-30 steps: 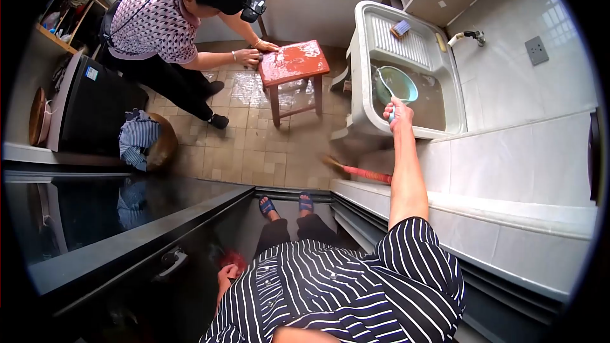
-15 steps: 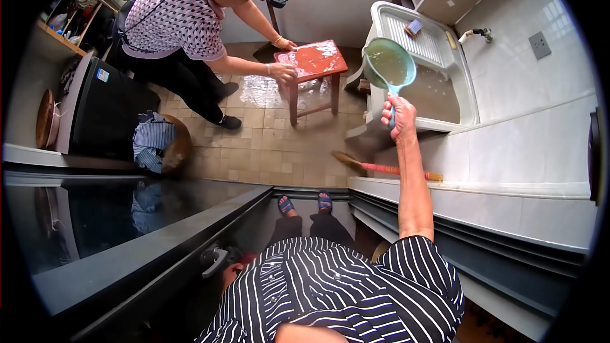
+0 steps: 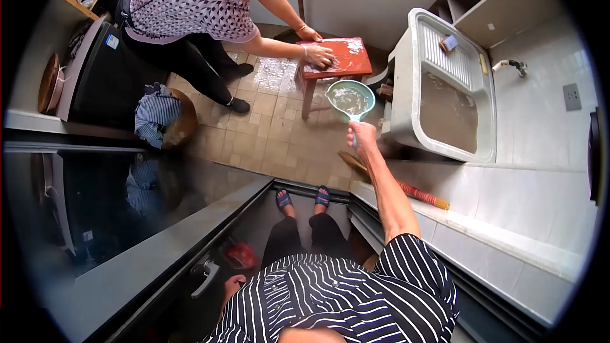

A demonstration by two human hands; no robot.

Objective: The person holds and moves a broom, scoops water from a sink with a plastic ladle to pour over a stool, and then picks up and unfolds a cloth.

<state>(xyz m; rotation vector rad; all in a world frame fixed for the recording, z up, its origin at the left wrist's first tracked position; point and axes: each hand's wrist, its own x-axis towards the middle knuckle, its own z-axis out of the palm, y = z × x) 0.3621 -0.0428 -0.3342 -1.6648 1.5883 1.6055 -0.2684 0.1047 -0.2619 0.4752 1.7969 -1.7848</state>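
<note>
My right hand point(image 3: 363, 138) is closed round the handle of a pale green ladle point(image 3: 350, 100), which holds cloudy water. The ladle is held over the floor, in front of a wet red stool point(image 3: 344, 57). Low at my left side, beside the door handle point(image 3: 205, 278), is my left hand point(image 3: 235, 282), partly hidden by my body; its fingers are too unclear to read. Another person point(image 3: 190, 6) leans over the stool with both hands on its top.
A white sink point(image 3: 417, 121) with a washboard and murky water stands at the right. A broom point(image 3: 422, 195) lies by the wall ledge. Striped cloth point(image 3: 155, 114) hangs over a round container at the left. The door frame point(image 3: 190, 241) is near my left side.
My right hand has lifted the ladle out of the sink and carried it left towards the stool. The other person's hand has moved across the stool top.
</note>
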